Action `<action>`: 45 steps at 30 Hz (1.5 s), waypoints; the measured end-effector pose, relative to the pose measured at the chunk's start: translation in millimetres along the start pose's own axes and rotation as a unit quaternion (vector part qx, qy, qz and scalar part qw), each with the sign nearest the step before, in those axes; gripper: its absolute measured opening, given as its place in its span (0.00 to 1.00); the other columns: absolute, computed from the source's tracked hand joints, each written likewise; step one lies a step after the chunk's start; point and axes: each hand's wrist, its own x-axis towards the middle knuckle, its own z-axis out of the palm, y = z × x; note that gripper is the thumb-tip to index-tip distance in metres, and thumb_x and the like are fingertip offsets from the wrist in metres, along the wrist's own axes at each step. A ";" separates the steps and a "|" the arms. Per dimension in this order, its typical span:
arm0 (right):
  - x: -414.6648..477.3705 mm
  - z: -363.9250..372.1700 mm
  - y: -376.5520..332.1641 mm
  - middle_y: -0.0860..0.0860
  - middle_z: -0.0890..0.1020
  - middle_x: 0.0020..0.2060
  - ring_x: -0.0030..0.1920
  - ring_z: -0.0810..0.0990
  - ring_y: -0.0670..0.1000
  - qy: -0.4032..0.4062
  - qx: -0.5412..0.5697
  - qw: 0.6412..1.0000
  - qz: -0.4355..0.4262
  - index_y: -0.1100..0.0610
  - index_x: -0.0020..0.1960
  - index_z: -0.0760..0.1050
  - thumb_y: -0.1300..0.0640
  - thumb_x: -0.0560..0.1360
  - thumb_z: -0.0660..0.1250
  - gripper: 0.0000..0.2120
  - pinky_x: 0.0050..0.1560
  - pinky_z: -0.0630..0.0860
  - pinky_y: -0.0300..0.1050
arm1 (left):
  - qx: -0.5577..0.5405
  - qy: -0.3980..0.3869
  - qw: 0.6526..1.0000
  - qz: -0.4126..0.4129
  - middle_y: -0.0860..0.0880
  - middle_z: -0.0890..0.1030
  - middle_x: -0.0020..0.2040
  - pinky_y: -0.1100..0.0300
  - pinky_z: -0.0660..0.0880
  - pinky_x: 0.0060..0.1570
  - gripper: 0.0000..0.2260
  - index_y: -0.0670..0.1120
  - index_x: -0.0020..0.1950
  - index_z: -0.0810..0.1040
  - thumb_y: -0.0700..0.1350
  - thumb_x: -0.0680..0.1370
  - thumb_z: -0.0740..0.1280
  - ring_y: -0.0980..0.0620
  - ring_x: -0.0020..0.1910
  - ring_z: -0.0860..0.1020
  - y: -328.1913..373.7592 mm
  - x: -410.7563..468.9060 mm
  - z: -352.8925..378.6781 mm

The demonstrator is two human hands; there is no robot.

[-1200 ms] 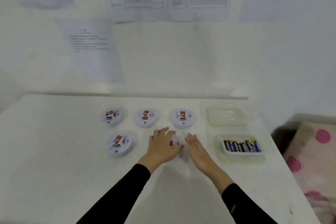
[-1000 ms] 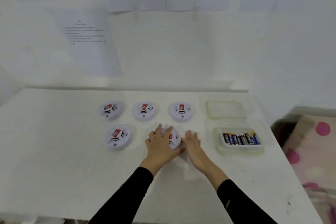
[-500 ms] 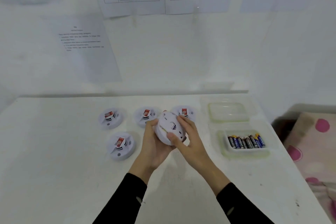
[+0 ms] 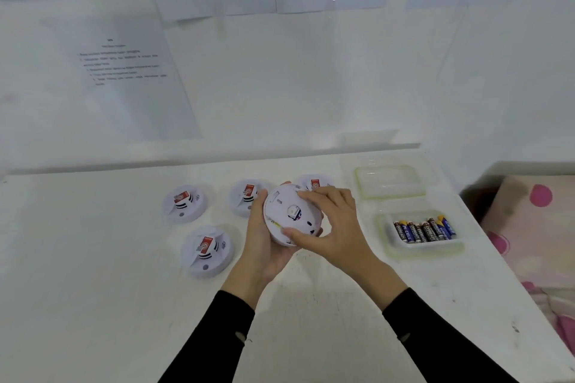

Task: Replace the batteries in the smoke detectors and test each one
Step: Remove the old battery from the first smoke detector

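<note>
A round white smoke detector (image 4: 287,211) is held above the table with its back turned up toward me. My left hand (image 4: 264,246) cups it from the left and below. My right hand (image 4: 334,227) grips its right rim, thumb on the near edge and fingers over the far edge. Several other detectors with red labels lie face up on the white table (image 4: 93,289): one at the far left (image 4: 184,203), one in the far middle (image 4: 245,200), one partly hidden behind my right hand (image 4: 314,182), and one nearer me at the left (image 4: 207,250).
A clear plastic tub (image 4: 420,250) at the right holds several batteries (image 4: 424,229). Its clear lid (image 4: 389,181) lies just behind it. Printed sheets hang on the wall behind. A pink-spotted cloth (image 4: 535,227) lies past the table's right edge.
Both hands closed on the near-middle detector, lifted it off the table and turned it over so its back faces up. The camera view shifted slightly.
</note>
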 end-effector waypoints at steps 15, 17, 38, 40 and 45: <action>13.9 -38.0 19.2 0.46 0.73 0.57 0.59 0.69 0.47 -0.094 0.065 0.992 -0.048 0.52 0.62 0.74 0.44 0.64 0.74 0.29 0.61 0.67 0.36 | 0.020 0.021 0.999 -0.026 0.41 0.84 0.57 0.43 0.75 0.59 0.24 0.47 0.51 0.87 0.60 0.80 0.56 0.41 0.54 0.83 -6.6 8.2 22.9; 18.4 -49.9 23.0 0.48 0.71 0.57 0.59 0.70 0.45 -0.059 0.120 0.991 0.004 0.53 0.62 0.73 0.47 0.64 0.73 0.28 0.58 0.66 0.31 | 0.005 0.042 0.999 -0.001 0.41 0.83 0.59 0.43 0.80 0.53 0.24 0.46 0.59 0.83 0.60 0.80 0.57 0.42 0.53 0.83 -8.6 11.8 26.7; -48.8 -22.5 103.3 0.49 0.72 0.63 0.62 0.69 0.47 -0.270 0.052 0.954 0.116 0.52 0.69 0.65 0.46 0.76 0.67 0.25 0.59 0.63 0.34 | -0.067 0.065 0.988 0.125 0.38 0.76 0.68 0.42 0.79 0.54 0.29 0.45 0.73 0.71 0.58 0.75 0.62 0.35 0.62 0.77 -41.6 5.1 16.9; -32.2 -37.0 89.3 0.51 0.74 0.59 0.56 0.74 0.48 -0.190 0.149 0.962 0.125 0.50 0.68 0.66 0.54 0.80 0.61 0.16 0.55 0.71 0.32 | -0.065 0.054 0.988 0.128 0.40 0.79 0.64 0.42 0.79 0.54 0.24 0.46 0.69 0.74 0.58 0.79 0.59 0.35 0.64 0.75 -40.9 11.2 20.0; 9.5 -76.7 61.0 0.50 0.75 0.52 0.50 0.75 0.44 -0.081 0.129 0.988 0.026 0.58 0.59 0.75 0.64 0.81 0.58 0.10 0.50 0.70 0.30 | -0.072 0.018 0.990 0.120 0.39 0.78 0.65 0.43 0.79 0.54 0.22 0.49 0.67 0.75 0.60 0.82 0.55 0.37 0.62 0.76 -47.7 31.9 41.0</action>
